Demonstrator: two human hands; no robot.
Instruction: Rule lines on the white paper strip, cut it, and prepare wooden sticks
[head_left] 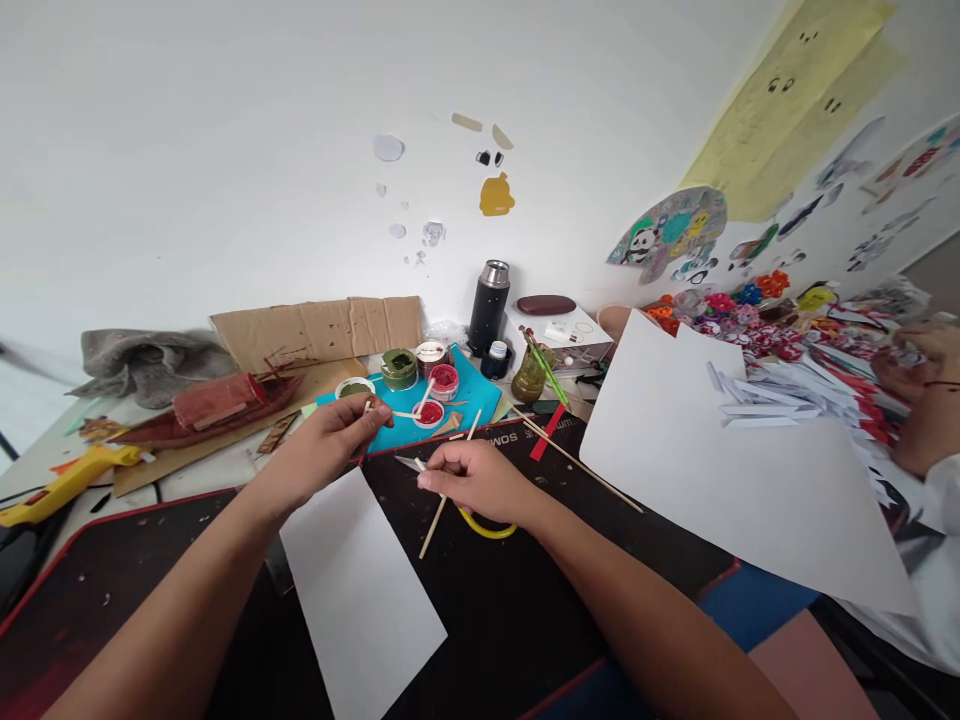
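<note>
**Hands over black mat**

Black desk mat [525, 620], landmark. White paper sheet [360, 590] on its left part. Right hand [480, 482] mid-mat, pinching yellow-handled scissors [487, 525] and thin wooden stick [442, 500]. Left hand [326, 445] at far edge, fingertips pressed on small stick piece [367, 406].

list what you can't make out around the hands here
- Head view: the right hand covers most of the yellow-handled scissors, so the grip is hidden.
- The thin stick at the left hand is too small to identify.
- A co-worker's hands are cut off by the right edge.
</note>
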